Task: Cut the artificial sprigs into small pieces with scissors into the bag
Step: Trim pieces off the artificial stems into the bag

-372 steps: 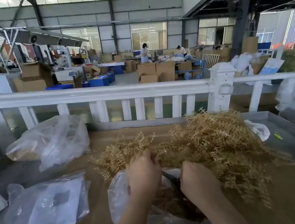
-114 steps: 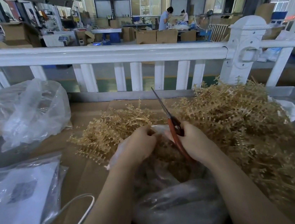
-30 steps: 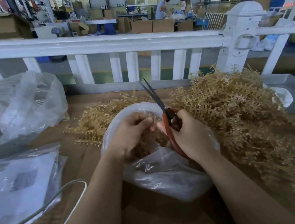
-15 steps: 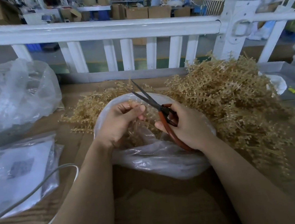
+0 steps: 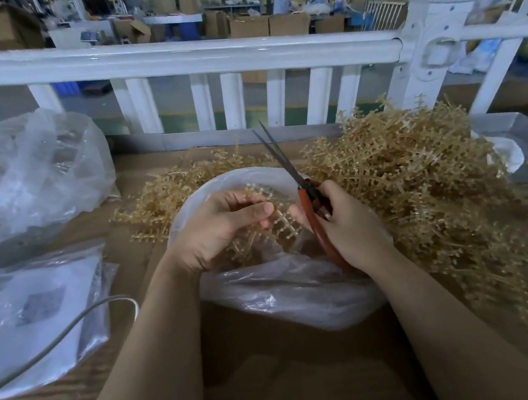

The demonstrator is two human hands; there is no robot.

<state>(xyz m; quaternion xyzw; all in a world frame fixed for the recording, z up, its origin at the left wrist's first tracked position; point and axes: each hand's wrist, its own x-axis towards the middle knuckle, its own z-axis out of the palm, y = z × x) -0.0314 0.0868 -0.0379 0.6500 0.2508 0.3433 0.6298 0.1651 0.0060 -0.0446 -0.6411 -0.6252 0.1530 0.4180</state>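
A clear plastic bag (image 5: pixel 287 293) lies open on the table in front of me, with cut tan pieces inside. My left hand (image 5: pixel 216 229) pinches a small tan sprig (image 5: pixel 280 222) over the bag's mouth. My right hand (image 5: pixel 342 223) grips red-handled scissors (image 5: pixel 305 194); their blades are nearly closed and point up and away, toward the fence. A big heap of tan artificial sprigs (image 5: pixel 420 180) covers the table to the right and behind the bag.
A white fence (image 5: pixel 172 61) runs along the table's far edge. A crumpled clear bag (image 5: pixel 36 174) sits at the far left, a flat plastic packet (image 5: pixel 34 314) at the near left with a white cable (image 5: pixel 72 329) over it. A person works in the hall beyond.
The scissors have swung from leaning left over the bag to pointing up, blades closer together. My left hand now pinches a sprig between thumb and fingers. The camera tilted down slightly.
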